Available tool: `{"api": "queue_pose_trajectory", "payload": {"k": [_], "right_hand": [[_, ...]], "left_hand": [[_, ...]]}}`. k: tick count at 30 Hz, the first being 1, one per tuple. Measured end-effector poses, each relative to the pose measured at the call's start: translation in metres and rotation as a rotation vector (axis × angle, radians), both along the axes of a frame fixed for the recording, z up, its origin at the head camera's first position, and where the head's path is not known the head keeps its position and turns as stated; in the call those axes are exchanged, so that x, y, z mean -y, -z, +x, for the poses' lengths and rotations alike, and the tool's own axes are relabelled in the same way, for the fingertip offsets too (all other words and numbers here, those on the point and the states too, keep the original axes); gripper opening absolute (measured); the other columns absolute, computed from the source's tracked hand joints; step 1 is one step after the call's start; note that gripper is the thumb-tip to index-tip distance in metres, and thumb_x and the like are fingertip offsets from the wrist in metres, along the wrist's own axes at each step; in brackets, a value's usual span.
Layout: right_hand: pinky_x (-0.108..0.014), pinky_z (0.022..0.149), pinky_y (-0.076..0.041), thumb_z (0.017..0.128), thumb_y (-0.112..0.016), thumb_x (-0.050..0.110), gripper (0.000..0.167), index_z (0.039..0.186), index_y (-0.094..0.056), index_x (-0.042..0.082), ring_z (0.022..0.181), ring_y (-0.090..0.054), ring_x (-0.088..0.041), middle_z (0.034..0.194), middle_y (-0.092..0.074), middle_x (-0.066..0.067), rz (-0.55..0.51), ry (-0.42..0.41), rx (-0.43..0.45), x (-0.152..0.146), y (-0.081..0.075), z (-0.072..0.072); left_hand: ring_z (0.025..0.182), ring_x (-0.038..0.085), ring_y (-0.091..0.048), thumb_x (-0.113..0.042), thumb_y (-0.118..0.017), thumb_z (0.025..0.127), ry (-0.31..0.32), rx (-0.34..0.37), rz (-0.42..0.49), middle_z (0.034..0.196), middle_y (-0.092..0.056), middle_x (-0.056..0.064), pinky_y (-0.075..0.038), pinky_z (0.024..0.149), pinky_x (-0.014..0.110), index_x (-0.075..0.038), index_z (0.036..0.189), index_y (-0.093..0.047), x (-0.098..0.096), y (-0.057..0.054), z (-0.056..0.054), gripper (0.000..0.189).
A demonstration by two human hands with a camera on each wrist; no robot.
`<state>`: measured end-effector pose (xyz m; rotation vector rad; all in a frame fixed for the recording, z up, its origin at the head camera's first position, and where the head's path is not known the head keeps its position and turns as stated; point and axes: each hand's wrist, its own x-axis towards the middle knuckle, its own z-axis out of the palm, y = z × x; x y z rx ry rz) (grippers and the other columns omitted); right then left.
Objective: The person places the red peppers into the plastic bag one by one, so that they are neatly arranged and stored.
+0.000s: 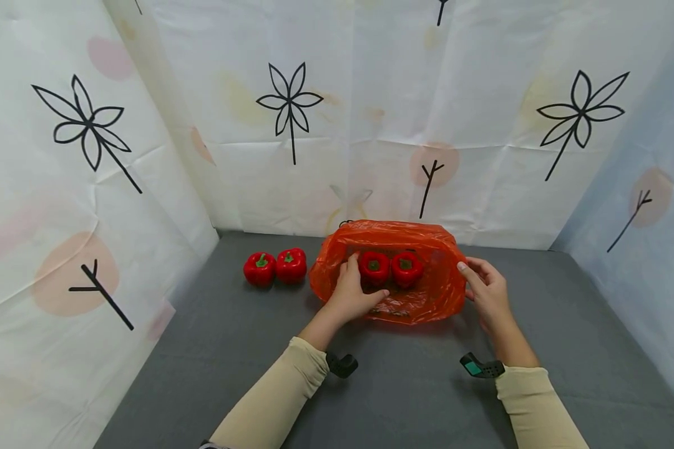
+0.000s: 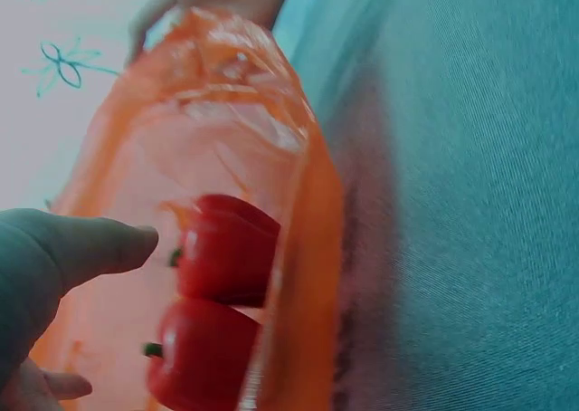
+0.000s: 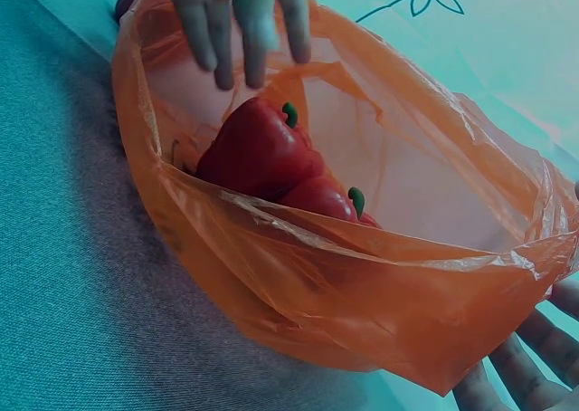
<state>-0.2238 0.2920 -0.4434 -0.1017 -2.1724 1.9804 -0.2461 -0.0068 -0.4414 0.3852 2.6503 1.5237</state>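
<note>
Orange plastic bag holds two peppers; the left hand rests relaxed inside it, the right hand loosely touches its rim. Probably mid-loading, since two more peppers wait left of the bag.

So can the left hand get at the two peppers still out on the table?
Probably yes: the two loose peppers sit in the open just left of the orange bag, beside the left hand, with nothing between them.

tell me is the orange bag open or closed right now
Open. The orange plastic bag has its mouth spread wide, and two red bell peppers show inside; the left hand reaches in at the rim.
</note>
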Motion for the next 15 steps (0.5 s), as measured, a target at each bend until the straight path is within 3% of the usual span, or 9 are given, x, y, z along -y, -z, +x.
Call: {"api": "queue_pose_trajectory", "payload": {"k": [7, 11, 15], "right_hand": [[-0.016, 0.075, -0.061, 0.105, -0.067, 0.036, 0.032, 0.130, -0.064, 0.016, 0.096, -0.068, 0.002, 0.112, -0.067, 0.019, -0.017, -0.004, -0.007, -0.001, 0.000, 0.000], [-0.016, 0.076, -0.061, 0.105, -0.067, 0.036, 0.034, 0.132, -0.064, 0.015, 0.097, -0.068, 0.002, 0.113, -0.067, 0.018, -0.009, 0.001, -0.013, -0.001, 0.000, -0.001], [-0.016, 0.076, -0.061, 0.105, -0.067, 0.038, 0.036, 0.132, -0.064, 0.015, 0.097, -0.068, 0.003, 0.114, -0.066, 0.018, 0.003, 0.012, -0.009, -0.001, 0.000, -0.001]], "left_hand": [[0.136, 0.040, -0.054, -0.031, -0.083, 0.091, 0.058, -0.155, 0.094, 0.149, -0.050, 0.023, -0.050, 0.113, 0.057, -0.006, 0.158, -0.040, 0.014, -0.017, 0.023, 0.083], [0.127, 0.034, -0.062, -0.027, -0.082, 0.094, 0.045, -0.272, 0.177, 0.141, -0.060, 0.014, -0.056, 0.106, 0.052, -0.012, 0.150, -0.051, 0.028, -0.022, 0.034, 0.065], [0.119, 0.030, -0.068, -0.021, -0.082, 0.094, 0.014, -0.390, 0.226, 0.135, -0.065, 0.007, -0.060, 0.101, 0.048, -0.013, 0.143, -0.058, 0.048, -0.025, 0.037, 0.055]]}}
